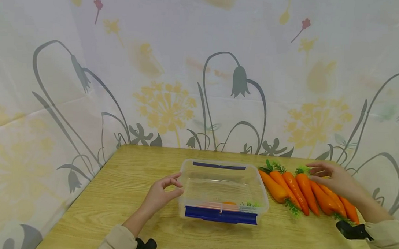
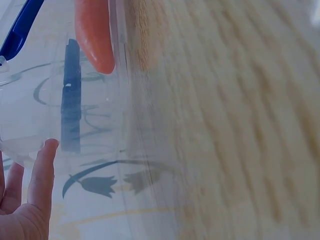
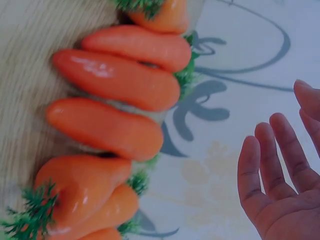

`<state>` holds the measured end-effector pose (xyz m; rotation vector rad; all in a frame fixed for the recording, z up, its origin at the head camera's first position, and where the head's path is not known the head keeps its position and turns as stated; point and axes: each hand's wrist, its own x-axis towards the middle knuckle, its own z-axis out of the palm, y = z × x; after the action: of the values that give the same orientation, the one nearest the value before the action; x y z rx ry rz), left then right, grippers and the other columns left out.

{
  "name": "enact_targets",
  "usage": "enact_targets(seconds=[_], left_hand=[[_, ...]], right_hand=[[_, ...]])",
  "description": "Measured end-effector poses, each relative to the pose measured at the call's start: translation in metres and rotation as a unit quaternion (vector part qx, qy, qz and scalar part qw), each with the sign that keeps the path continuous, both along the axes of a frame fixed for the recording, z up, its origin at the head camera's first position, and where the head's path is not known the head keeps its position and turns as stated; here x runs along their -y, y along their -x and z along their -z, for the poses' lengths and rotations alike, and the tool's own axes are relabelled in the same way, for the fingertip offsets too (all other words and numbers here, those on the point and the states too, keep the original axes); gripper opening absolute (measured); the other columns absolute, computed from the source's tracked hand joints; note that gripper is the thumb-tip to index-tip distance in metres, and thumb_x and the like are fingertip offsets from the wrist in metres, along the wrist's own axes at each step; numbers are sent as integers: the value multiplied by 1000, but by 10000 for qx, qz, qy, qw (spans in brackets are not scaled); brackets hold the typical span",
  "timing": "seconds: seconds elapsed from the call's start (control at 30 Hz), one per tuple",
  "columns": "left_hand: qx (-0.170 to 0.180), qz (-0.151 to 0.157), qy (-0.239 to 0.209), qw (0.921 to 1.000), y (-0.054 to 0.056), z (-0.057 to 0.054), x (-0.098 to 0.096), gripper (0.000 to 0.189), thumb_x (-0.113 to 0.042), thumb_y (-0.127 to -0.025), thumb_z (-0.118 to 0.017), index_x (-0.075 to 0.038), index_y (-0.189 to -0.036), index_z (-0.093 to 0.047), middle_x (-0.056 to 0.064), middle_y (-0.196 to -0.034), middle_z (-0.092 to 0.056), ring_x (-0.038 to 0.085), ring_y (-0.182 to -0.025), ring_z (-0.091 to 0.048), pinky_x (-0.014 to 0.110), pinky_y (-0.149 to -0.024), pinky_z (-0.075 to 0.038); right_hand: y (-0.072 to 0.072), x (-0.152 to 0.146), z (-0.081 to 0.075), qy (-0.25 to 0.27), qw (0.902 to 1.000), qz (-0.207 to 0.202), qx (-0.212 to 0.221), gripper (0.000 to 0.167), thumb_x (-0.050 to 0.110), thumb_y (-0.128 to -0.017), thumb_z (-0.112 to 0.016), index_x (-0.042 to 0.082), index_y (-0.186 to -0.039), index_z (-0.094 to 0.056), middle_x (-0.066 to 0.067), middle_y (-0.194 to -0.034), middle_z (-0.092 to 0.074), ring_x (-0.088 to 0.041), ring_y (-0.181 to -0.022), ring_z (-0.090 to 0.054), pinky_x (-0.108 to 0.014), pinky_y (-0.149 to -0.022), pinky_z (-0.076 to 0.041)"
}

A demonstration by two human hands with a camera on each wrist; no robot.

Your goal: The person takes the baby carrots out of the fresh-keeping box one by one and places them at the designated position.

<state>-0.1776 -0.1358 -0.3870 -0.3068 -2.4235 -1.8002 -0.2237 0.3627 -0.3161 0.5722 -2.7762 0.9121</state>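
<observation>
Two hands: both in view, neither holding anything
Left hand (image 1: 164,193): at the left wall of the clear bin (image 1: 197,190), fingers loosely bent, thumb and forefinger tips near each other; grasps nothing. Left wrist view shows a fingertip (image 2: 47,150) up against the clear plastic, so it looks like a light touch to steady the bin, not a grip
Right hand (image 1: 333,177): released, fingers straight and spread, hovering over the carrot row; right wrist view shows the palm clear of the carrots, no contact
Carrots (image 1: 302,192): about six plastic ones on the table (image 1: 118,195) just right of the bin, side by side and touching, leaf ends mixed, some toward the wall and some toward the person. Packed row keeps them within the right hand's reach
Bin: shallow, transparent, blue latch bar (image 1: 221,215) on the near edge, blue strip on the far rim, lid off. Sits mid-table between the two hands
Inside bin: one carrot (image 1: 229,203) lying along the near wall, green top to the right; left wrist view shows its orange tip (image 2: 95,37) through the wall
Backdrop: floral curtain (image 1: 201,84) behind and on both sides of the table
Sleeves: beige, a dark wrist camera mount on each
</observation>
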Motion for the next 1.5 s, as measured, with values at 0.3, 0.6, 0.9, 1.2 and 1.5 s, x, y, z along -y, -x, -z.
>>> enact_targets(seconds=[0.3,0.6,0.9,1.2,1.5], left_hand=[[-53,-68,75,9999,1,3,-1,14,-19,-83,-71,-7,-88,-67,4,-137,-49,34,-128,-37,58,-95,-35],[-44,-39,46,10000,2,3,-1,14,-18,-83,-71,-7,-89,-67,3,-136,-49,34,-129,-37,59,-96,-33],[-30,-20,7,10000,1,2,-1,16,-20,-83,-71,-6,-90,-67,2,-136,-49,34,-129,-36,58,-97,-33],[4,-114,100,9999,1,1,1,16,-22,-83,-72,-8,-89,-68,1,-136,-50,33,-128,-38,58,-98,-33],[-5,-63,96,9999,1,0,-1,16,-21,-83,-72,-7,-90,-68,1,-136,-50,33,-128,-38,57,-97,-34]], right_hand=[[-2,40,-12,-140,9993,-295,-157,41,20,-89,-65,4,-125,-55,-12,-106,-62,-3,-87,-57,-28,-66,-50],[0,77,-17,110,9980,-621,-8,38,21,-89,-65,5,-123,-57,-14,-108,-60,-17,-91,-59,-28,-70,-51],[4,103,-23,301,9949,-959,107,36,17,-88,-65,3,-121,-57,-11,-106,-60,-21,-91,-59,-27,-71,-51],[18,130,-21,478,9850,-1642,237,35,13,-88,-66,2,-120,-57,-12,-105,-61,-20,-93,-59,-29,-77,-51],[30,156,-19,238,9672,-2397,806,37,17,-89,-64,5,-123,-56,-7,-105,-62,-22,-95,-59,-33,-80,-51]])
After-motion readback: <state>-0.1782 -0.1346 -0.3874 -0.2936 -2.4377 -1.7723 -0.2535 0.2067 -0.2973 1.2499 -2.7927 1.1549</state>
